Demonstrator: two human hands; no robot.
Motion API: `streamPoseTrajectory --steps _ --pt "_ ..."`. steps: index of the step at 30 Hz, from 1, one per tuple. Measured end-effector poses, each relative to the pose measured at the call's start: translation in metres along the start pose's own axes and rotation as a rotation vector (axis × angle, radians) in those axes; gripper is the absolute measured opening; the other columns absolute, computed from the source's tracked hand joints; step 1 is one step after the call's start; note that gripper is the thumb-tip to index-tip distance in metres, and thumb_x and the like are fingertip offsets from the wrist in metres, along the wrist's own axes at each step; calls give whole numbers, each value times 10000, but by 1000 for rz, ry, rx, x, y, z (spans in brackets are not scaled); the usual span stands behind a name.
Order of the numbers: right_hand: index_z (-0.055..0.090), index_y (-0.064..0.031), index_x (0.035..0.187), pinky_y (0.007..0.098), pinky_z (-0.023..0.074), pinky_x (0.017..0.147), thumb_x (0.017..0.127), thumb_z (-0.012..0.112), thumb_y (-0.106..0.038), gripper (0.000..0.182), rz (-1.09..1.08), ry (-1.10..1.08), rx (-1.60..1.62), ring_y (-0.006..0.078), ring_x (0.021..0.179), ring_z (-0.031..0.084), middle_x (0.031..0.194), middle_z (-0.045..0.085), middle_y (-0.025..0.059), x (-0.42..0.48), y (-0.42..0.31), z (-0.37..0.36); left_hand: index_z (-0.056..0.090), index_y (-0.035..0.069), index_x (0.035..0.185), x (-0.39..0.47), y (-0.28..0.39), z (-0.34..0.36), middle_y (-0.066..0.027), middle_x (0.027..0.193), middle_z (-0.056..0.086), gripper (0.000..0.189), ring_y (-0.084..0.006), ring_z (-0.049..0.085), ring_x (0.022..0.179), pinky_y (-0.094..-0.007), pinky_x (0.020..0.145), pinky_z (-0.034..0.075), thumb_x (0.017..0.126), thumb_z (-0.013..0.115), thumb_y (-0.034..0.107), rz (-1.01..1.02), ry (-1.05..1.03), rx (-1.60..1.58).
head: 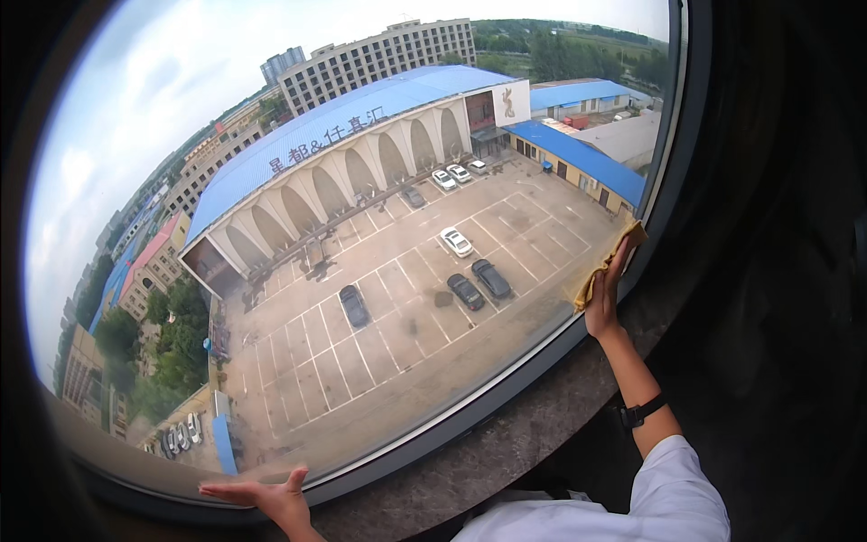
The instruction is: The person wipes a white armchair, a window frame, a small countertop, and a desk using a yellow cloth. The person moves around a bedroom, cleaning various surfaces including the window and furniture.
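Observation:
A yellow cleaning cloth (592, 284) lies pressed against the window pane (433, 420) near its lower right corner. My right hand (605, 291) is flat over it, fingers pointing up along the frame, and a dark band circles the wrist. At the lower left, my left hand (267, 498) is held with the thumb raised and the fingers stretched out to the left. It holds nothing and is close to the bottom of the glass; whether it touches the pane I cannot tell.
The grey window frame (460, 423) borders the pane. Below it runs a dark, marble-patterned sill (494, 461), with my white-sleeved body leaning close. Beyond the glass, far below, are a parking lot (406, 325) with several cars and a blue-roofed building (325, 156).

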State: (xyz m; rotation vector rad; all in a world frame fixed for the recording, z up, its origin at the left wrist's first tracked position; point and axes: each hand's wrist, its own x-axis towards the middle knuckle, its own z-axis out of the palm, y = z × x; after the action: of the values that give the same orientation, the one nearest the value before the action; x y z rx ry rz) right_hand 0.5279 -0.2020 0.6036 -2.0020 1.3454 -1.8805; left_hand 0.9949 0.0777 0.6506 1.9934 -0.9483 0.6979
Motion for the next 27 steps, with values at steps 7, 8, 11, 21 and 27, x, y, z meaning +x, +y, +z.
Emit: streamPoseTrajectory --steps 7,8,11,21,27 --pt "-77 56 1490 590 -32 1125 1016 298 -336 721 -319 -116 -156 503 1422 -108 1535 -126 325 -38 -76 48 -188 62 1494 -3 5 6 -196 1569 -201 1594 -325 -130 1466 -487 1174 -4 428 860 616 17 0 10" --pt "-29 72 1486 647 -24 1094 999 344 -317 727 -362 -117 -155 554 1398 -83 1520 -83 359 -40 -86 53 -186 64 1495 -3 7 7 -195 1570 -199 1594 -327 -129 1466 -490 1174 -3 428 857 623 19 -3 8" --pt "74 75 1483 714 -12 1057 977 420 -316 727 -478 -138 -166 597 1380 -49 1504 -3 390 -42 -113 66 -180 69 1499 -7 14 8 -195 1571 -194 1593 -332 -124 1467 -498 1173 2 426 848 644 26 0 6" --pt "356 -175 1475 639 -58 1110 901 574 -368 644 -825 -184 -291 435 1460 17 1588 118 192 -50 -222 105 -54 124 1541 -29 53 -12 -178 1594 -89 1422 -362 -17 1473 -502 1175 41 535 889 474 -17 -89 -44" --pt "342 -328 1484 454 -45 1190 903 490 -312 601 -902 -162 -318 193 1480 98 1591 206 -66 -73 -287 140 255 106 1485 -48 66 -41 -160 1564 210 916 -353 232 1435 -471 1157 226 701 727 73 -59 -184 -179"
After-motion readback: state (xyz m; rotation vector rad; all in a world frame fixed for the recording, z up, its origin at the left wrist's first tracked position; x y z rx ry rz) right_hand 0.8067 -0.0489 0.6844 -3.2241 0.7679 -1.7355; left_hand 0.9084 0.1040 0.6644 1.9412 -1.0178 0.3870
